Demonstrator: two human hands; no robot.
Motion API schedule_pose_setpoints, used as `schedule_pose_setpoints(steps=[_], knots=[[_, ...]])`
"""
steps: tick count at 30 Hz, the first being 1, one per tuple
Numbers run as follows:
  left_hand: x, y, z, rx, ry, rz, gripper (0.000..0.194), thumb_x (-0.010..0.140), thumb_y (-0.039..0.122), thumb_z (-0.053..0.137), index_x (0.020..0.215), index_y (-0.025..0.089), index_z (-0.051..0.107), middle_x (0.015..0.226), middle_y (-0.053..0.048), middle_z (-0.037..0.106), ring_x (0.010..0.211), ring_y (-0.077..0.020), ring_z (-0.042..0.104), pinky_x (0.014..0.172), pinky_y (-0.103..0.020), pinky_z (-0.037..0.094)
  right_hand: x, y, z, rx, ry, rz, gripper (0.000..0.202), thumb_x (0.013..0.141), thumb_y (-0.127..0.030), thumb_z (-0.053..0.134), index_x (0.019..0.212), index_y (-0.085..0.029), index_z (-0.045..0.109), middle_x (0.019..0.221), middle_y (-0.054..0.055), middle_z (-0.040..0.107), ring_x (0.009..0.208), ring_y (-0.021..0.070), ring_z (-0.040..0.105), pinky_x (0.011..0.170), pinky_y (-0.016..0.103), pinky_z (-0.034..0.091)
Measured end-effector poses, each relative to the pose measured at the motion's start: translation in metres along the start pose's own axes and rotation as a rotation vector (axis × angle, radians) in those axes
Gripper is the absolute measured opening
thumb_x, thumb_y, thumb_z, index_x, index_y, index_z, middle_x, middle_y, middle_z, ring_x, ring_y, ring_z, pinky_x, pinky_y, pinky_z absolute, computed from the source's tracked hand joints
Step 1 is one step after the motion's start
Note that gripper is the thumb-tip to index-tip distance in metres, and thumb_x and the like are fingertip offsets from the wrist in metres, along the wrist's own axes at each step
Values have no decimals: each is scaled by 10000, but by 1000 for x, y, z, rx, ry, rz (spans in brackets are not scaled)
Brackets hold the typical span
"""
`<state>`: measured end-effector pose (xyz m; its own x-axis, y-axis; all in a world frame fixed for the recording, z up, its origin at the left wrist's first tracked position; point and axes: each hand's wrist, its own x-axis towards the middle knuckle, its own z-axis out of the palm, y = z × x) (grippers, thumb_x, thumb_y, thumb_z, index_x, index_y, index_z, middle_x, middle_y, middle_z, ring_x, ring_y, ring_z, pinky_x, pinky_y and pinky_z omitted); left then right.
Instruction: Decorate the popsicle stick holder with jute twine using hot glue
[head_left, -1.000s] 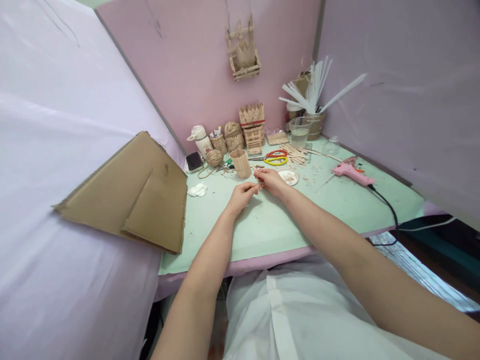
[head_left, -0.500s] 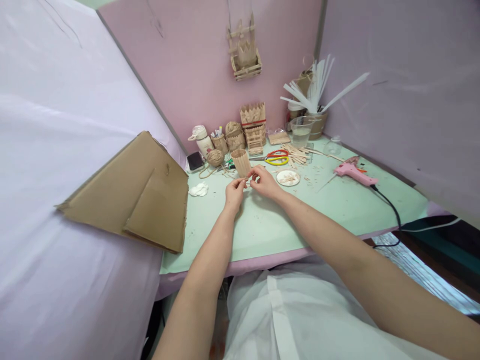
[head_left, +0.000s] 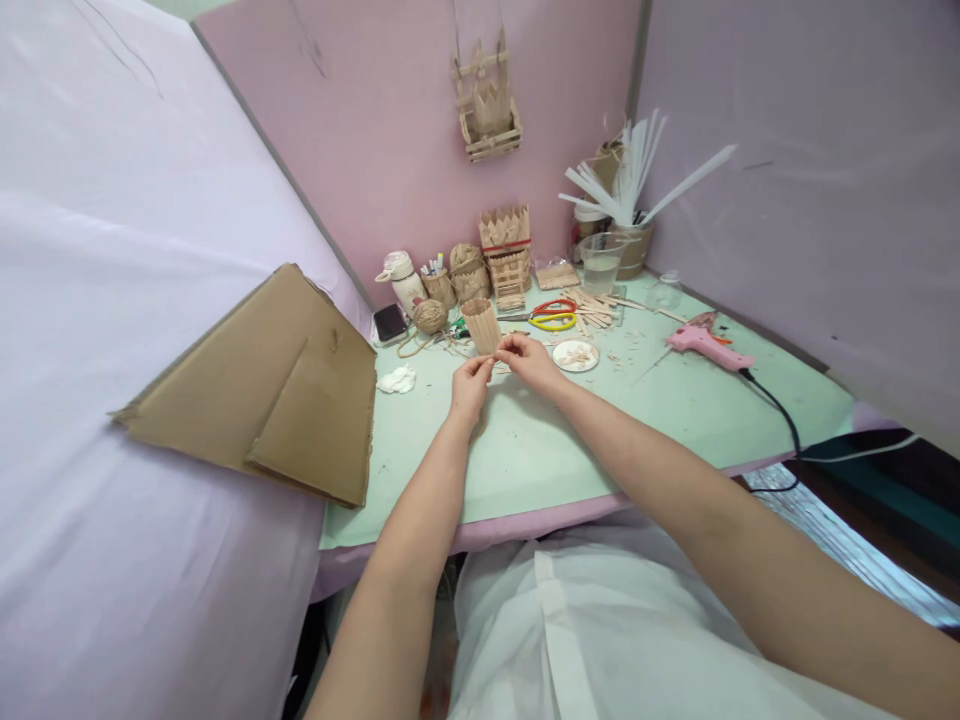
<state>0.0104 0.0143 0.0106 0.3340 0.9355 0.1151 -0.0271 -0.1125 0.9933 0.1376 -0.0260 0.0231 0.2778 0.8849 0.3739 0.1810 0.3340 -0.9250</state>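
Note:
My left hand (head_left: 470,386) and my right hand (head_left: 527,361) meet over the table, fingertips pinched close together. Whatever lies between them is too small to make out; it may be a thin sliver. Just behind my fingers stands a round cup of wooden sticks (head_left: 481,325), open at the top. To the right of my right hand sits a white dish (head_left: 576,356) with small wood pieces in it. Scissors with red and yellow handles (head_left: 553,316) lie behind, next to a pile of loose wooden sticks (head_left: 592,308).
A pink glue gun (head_left: 707,344) with a black cord lies at right. Cardboard (head_left: 315,390) leans at left, near a crumpled white tissue (head_left: 397,379). A twine ball (head_left: 430,316), a phone (head_left: 390,323), a white bottle (head_left: 403,279) and a clear water cup (head_left: 601,265) stand or lie farther back.
My right hand's fingers have closed in and come nearer to the left fingertips. My left hand has hardly moved, and the things on the table lie as before.

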Motion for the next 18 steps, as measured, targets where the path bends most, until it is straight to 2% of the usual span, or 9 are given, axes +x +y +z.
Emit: schedule_pose_setpoints(steps=[3,8,13,18], knots=[[-1,1,1,-15,-4,10,243,722,328,628,852,131,684,557,32,451,522,-76,330,520,-221,265,-1,0,2,187,-16,167,151,678,-326,613,713,-193,551,673,-28,536,603,102,444,550,235,368],[-2,3,5,3,-11,33,228,722,311,619,843,135,699,607,9,536,542,-85,367,553,-232,301,-1,3,4,335,24,305,211,624,-357,653,694,-197,534,642,-39,512,601,87,427,515,198,329],[-2,4,3,54,-27,90,196,704,307,634,787,145,707,623,-6,582,573,-100,413,583,-238,332,1,7,2,361,-1,352,254,593,-375,673,680,-202,509,655,-36,509,621,94,437,515,200,324],[-3,3,1,52,-44,51,241,707,346,641,813,139,705,555,15,520,530,-86,358,532,-227,291,1,8,-2,360,-54,356,292,594,-396,692,697,-201,502,681,-26,540,632,105,473,520,216,337]])
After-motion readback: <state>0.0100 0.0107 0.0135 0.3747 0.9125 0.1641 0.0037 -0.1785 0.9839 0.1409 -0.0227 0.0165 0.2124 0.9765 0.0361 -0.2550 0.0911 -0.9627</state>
